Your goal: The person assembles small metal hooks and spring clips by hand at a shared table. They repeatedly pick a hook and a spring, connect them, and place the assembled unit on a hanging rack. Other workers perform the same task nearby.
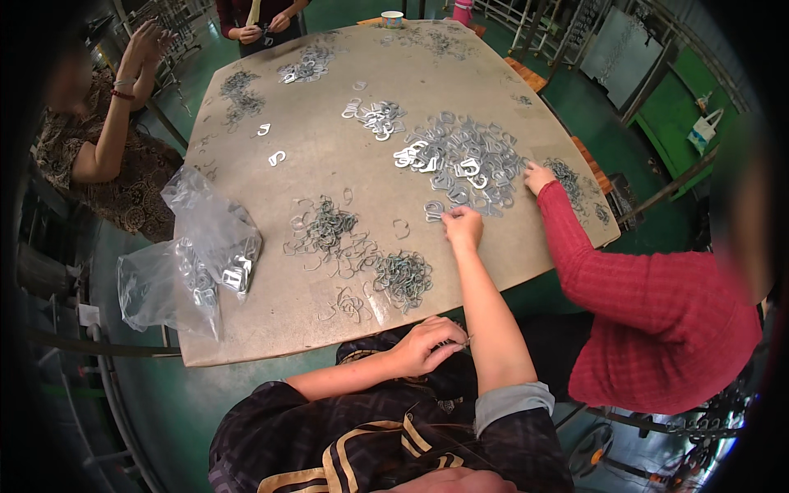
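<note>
Silvery clips (heaped loosely) lie beyond both hands.

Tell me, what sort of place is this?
Probably a small workshop or factory floor: the large table carries a big heap of silvery loop-shaped pieces and a dense pile of thin bent wire bits.

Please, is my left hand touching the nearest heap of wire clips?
Apart: in the head view, tabletop shows between the left hand and the heap of wire clips.
</note>
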### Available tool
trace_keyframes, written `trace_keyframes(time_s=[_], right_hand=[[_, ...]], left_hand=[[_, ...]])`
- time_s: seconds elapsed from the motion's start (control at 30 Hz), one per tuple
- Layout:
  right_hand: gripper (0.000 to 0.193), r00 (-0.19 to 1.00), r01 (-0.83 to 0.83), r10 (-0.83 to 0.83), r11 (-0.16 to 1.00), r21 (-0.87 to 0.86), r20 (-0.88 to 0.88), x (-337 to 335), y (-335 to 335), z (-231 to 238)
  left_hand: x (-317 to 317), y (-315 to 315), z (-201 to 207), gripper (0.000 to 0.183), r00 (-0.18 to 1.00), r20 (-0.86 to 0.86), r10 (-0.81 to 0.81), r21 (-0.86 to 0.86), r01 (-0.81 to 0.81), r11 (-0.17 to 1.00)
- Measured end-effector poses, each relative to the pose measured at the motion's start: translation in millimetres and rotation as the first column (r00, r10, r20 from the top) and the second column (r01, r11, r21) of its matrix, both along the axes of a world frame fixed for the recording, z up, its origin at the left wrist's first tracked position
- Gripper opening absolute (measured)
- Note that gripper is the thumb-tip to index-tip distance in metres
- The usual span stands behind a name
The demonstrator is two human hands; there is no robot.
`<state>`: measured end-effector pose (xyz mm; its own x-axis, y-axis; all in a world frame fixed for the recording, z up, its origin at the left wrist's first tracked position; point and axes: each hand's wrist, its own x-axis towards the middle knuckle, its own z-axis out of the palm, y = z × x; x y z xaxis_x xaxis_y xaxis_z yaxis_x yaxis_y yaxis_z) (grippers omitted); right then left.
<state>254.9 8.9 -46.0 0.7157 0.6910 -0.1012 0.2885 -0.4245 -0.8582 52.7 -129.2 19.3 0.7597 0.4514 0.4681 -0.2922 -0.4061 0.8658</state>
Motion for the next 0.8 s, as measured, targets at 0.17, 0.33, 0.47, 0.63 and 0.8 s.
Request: trace_keyframes(time_s=[0.17,0.33,0.47,0.63,0.8], right_hand=[[0.034,0.981,-0.050,0.064,0.995,-0.082,0.181,9.3,-10.5,7.3],[0.040,0.966,-0.072,0.127,0.968,-0.239,0.226,-19.2,-0.9,44.0],[0.039,0.968,-0.075,0.126,0.970,-0.229,0.215,-17.4,9.2,29.3],[0.029,0.970,-0.234,0.237,0.971,0.050,-0.055,-2.7,-3.9,23.5],[0.019,0.960,-0.251,0.256,0.966,0.056,-0.113,3.7,-64.2,44.1]], left_hand=[[-2.7,-1.6,-0.6,0.009,1.000,-0.014,0.003,0.002,-0.003,1.000],[-3.6,-2.7,0.7,0.009,1.000,-0.022,-0.005,0.007,0.005,1.000],[-7.3,-1.5,1.0,0.009,1.000,-0.028,0.008,-0.003,-0.008,1.000],[-4.8,-0.5,0.6,0.010,1.000,0.000,-0.010,0.011,0.010,1.000],[-1.8,-4.4,-2.2,0.011,1.000,-0.001,-0.019,0.011,0.019,1.000]])
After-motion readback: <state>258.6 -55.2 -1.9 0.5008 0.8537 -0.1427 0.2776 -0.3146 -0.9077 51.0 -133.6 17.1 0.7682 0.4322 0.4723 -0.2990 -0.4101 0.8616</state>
